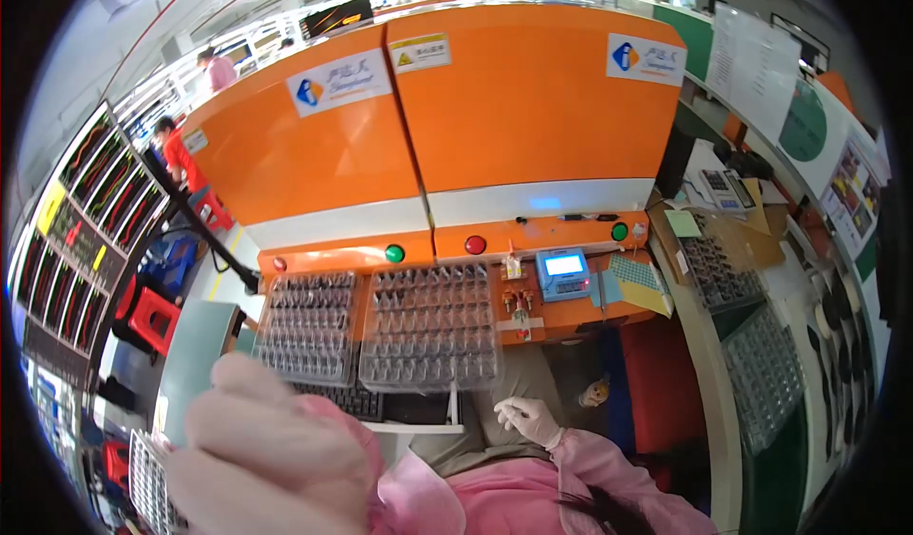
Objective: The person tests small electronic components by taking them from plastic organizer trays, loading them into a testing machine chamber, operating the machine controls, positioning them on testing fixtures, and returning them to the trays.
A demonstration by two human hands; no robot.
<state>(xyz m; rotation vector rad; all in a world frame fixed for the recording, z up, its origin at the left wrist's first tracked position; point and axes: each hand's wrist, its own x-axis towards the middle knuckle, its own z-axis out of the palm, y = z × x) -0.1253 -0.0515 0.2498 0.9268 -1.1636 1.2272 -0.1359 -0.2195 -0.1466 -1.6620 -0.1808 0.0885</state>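
Trays, clear, compartmented, two: left tray (304, 371) and right tray (423, 382) are sitting side by side on the orange worktop (571, 319), presumably for easy reach, long axes apparently running away from the person. Left hand (271, 440), gloved: looming blurred, fingers bunching; cannot tell if pinching. Right hand (531, 421), gloved: fingers loosely curling over the lap (518, 379); grip untellable.

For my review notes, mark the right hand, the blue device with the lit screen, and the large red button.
right hand (534, 423): head view, on the back of the glove
blue device (563, 266): head view, on its lit screen
large red button (475, 245): head view, on its cap
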